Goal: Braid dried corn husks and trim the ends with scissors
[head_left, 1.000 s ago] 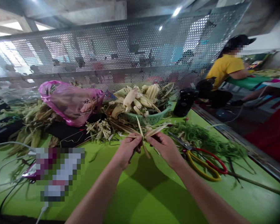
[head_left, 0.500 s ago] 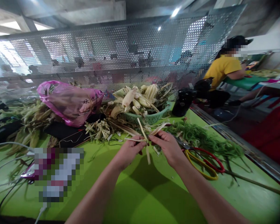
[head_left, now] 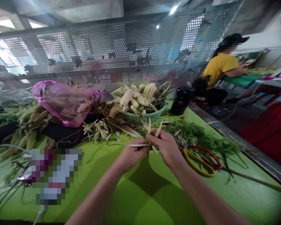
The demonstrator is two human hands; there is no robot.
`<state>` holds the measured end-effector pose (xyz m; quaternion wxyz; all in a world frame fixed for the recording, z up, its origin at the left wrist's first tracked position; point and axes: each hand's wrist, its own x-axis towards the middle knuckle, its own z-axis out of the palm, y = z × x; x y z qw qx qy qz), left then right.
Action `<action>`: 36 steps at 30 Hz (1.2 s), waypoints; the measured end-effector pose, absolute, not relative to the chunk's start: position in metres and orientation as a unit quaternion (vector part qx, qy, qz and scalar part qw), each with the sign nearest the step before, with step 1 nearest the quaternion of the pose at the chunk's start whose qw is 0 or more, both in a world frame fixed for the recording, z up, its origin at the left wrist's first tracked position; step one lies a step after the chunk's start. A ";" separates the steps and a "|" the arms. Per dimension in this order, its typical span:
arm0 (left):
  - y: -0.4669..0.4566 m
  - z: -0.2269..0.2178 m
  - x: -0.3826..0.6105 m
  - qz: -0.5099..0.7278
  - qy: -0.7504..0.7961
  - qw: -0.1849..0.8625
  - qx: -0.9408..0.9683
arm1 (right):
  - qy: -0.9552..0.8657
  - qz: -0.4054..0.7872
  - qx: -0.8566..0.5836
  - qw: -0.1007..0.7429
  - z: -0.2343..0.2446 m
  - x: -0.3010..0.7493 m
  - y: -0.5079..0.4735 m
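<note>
My left hand [head_left: 130,153] and my right hand [head_left: 165,146] meet above the green table [head_left: 142,193], both pinched on a small bundle of pale husk strips [head_left: 150,137]. The strips stick up and out to the left between my fingertips. Just behind my hands stands a green basket [head_left: 142,118] heaped with pale corn husks. Scissors with yellow and red handles [head_left: 199,159] lie on the table right of my right hand.
A pink plastic bag [head_left: 65,101] lies at the back left over dry husks [head_left: 25,118]. Green leaf strips [head_left: 201,134] are piled at the right. A black container [head_left: 181,100] stands by a perforated metal screen [head_left: 107,56]. A person in yellow [head_left: 221,67] sits at right.
My hands have drawn closer together and folded the husk strips inward; the strip that hung down below my fingers is now tucked up. The view shifted slightly left.
</note>
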<state>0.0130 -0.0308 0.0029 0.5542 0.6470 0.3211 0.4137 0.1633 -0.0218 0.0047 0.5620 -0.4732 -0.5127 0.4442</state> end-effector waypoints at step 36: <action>-0.021 0.007 -0.006 0.422 0.425 0.355 0.718 | -0.511 0.550 -0.434 0.498 0.010 0.159 -0.025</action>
